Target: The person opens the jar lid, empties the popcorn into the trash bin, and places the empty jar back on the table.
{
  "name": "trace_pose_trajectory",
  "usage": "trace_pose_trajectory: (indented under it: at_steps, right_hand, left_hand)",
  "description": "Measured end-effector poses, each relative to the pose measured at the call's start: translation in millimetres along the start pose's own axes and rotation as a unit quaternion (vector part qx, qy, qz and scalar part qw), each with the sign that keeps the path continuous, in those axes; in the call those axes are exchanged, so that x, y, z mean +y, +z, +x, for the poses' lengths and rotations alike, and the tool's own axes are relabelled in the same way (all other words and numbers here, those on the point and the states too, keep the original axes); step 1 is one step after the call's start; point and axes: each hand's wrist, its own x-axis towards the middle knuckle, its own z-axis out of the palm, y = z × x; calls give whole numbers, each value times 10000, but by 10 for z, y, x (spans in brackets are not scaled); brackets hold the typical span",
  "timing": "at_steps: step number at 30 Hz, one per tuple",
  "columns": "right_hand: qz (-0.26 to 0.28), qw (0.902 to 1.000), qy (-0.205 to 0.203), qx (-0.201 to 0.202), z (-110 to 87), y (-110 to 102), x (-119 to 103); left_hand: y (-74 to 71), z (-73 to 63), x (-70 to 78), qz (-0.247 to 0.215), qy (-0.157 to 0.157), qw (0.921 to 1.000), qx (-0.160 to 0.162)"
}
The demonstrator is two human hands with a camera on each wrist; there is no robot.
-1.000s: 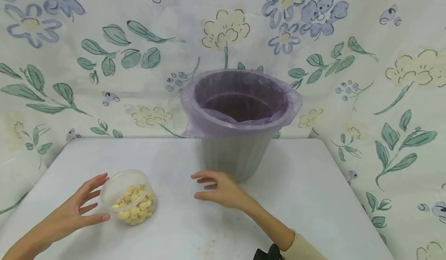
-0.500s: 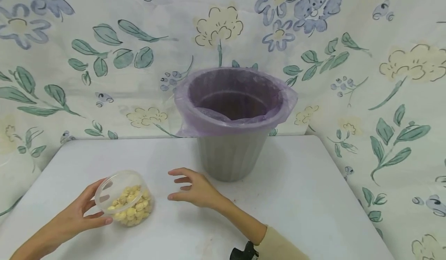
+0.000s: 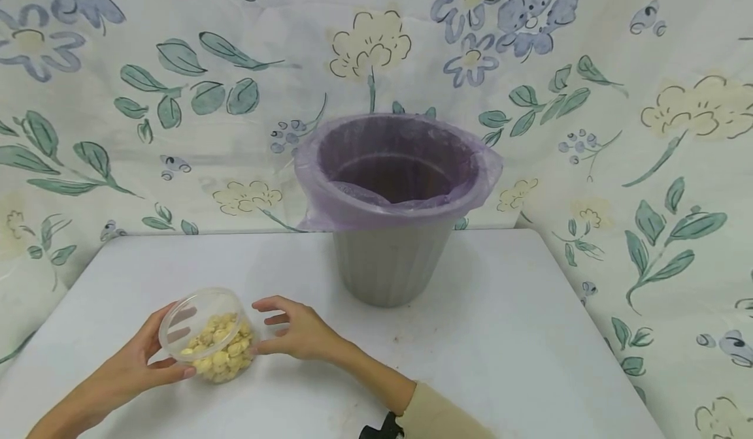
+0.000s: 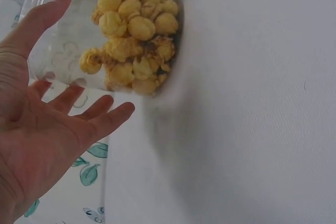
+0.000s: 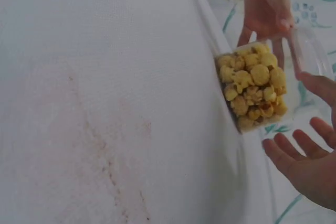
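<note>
A clear round plastic tub (image 3: 219,291), partly filled with yellow popcorn (image 3: 220,354), sits at the left of the white table. My left hand (image 3: 138,360) holds its left side, thumb in front and fingers behind, some seen through the wall. In the left wrist view the thumb of my left hand (image 4: 47,129) lies over the tub near its rim. My right hand (image 3: 297,331) is at the tub's opposite side, fingers spread and loosely curved. Its thumb tip is at the wall; whether it touches, I cannot tell.
A grey bin (image 3: 382,262) lined with a thin purple bag (image 3: 341,207) stands behind, right of the tub. Small crumbs and faint stains mark the table (image 3: 500,334). Flower-patterned cloth (image 3: 235,132) hangs at the back and sides.
My right hand has moved left from in front of the bin to the tub. My left hand has closed in on the tub and taken hold of it.
</note>
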Motion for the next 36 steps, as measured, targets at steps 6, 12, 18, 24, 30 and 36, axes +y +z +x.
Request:
trace_pose_trajectory:
  at_steps: [6, 12, 18, 24, 30, 36]
  right_hand:
    - [-18, 10000, 7, -41, 35, 107, -4]
    - [-8, 10000, 12, -6, 35, 143, -30]
    - [-109, 9998, 64, 143, 25, 126, -68]
    - [-103, 9995, -16, 284, 9, 71, -112]
    - [-113, 9997, -200, 131, -49, -5, -209]
    - [-133, 9989, -435, 96, -148, -83, -335]
  left_hand:
    - [22, 1, 17, 31, 277, 9995, 129]
    - [35, 8, 53, -74, 175, 9997, 162]
    - [58, 28, 136, 9, -34, 9999, 105]
    - [111, 30, 234, 78, 263, 9991, 338]
    - [155, -14, 345, -107, 425, 9981, 430]
    - [203, -51, 503, -114, 640, 9964, 542]
